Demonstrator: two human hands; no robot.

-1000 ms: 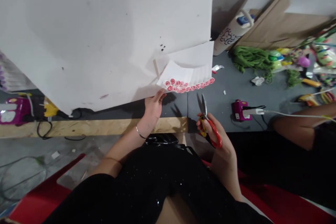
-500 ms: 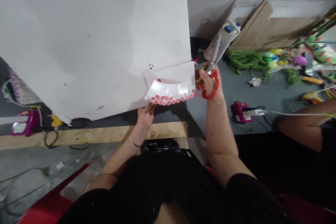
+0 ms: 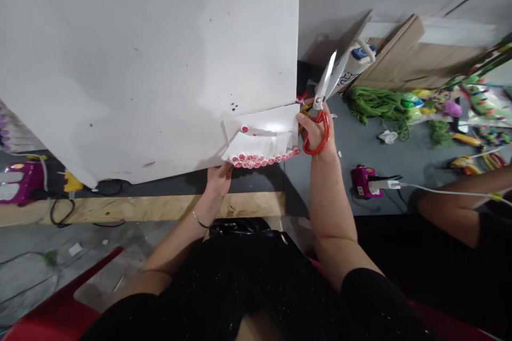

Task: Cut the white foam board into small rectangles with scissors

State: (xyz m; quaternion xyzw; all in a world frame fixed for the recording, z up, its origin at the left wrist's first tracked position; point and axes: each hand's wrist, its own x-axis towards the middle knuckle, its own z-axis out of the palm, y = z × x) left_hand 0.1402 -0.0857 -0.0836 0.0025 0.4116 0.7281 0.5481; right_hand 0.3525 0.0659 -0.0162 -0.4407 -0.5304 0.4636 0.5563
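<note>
My left hand [image 3: 220,178] pinches the lower left corner of a white sheet [image 3: 264,118] that bears a row of white rolls with red-patterned ends [image 3: 262,160]. Red-handled scissors [image 3: 319,101] are in my right hand [image 3: 320,132], their blades pointing up and away from me, slightly apart. The thumb of that hand lies against the right edge of the sheet. A single red-ended roll [image 3: 244,128] lies on the sheet above the row. Under the sheet is a large white board [image 3: 160,64].
Purple power blocks stand at right [image 3: 366,181] and far left [image 3: 32,178]. Green cord [image 3: 372,101], colourful small items, cardboard [image 3: 436,58] and a white bottle-like container [image 3: 354,64] are at the right. Another person's arm [image 3: 452,197] rests at the right edge.
The scissors have turned so their blades show apart. The view has shifted a little, and the sheet with its rolls appears slightly lower. My left hand still holds the corner.
</note>
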